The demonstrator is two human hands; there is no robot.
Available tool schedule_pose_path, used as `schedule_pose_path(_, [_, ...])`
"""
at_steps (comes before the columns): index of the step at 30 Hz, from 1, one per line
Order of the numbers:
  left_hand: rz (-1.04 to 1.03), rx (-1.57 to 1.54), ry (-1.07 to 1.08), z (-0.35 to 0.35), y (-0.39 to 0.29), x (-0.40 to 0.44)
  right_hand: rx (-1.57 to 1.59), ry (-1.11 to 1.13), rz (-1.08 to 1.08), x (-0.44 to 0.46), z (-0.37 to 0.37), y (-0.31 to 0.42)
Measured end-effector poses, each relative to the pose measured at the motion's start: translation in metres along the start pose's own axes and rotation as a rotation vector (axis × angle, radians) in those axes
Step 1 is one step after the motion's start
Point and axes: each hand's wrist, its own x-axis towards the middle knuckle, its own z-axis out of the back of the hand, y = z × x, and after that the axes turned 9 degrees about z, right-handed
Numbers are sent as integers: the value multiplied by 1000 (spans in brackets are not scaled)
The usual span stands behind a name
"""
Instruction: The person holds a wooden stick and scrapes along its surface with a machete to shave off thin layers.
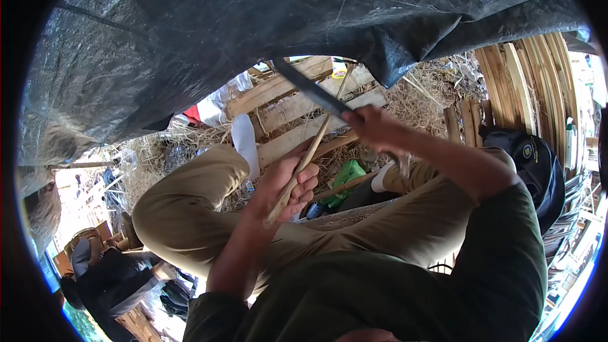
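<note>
My left hand (pixel 292 185) is closed round a thin wooden stick (pixel 320 134), which slants up and away from me. The stick's lower end sticks out below the palm. In my right hand (pixel 378 128) is the handle of a long machete (pixel 310 88), with the fist wrapped round it. The dark blade points up and to the left and crosses over the upper part of the stick; it is slightly blurred. Whether the blade touches the stick I cannot tell.
A dark tarp (pixel 221 19) hangs low ahead. Below it lie wooden pallet slats (pixel 285 114) and straw (pixel 411 104). A green bag (pixel 348 180) is between my legs. Planks (pixel 529 82) and a black backpack (pixel 538 168) stand at the right. Dark cloth (pixel 114 278) lies lower left.
</note>
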Motion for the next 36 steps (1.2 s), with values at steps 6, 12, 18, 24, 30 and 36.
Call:
schedule_pose_path(6, [6,-29,10,2,4,1,-19,128,-200,12,23,0])
schedule_pose_path(12, [7,36,18,3,5,6,113,197,-44,-22,10,37])
schedule_pose_path(18, [32,-41,55,3,4,1,18,-24,-192,-1,13,2])
schedule_pose_path(24, [7,-56,35,-1,6,5,-2,137,25,-9,19,10])
schedule_pose_path(30, [-48,-80,128,1,9,-3,-7,127,-30,-20,10,20])
schedule_pose_path(36, [14,-58,19,1,5,4,64,31,-268,-2,11,13])
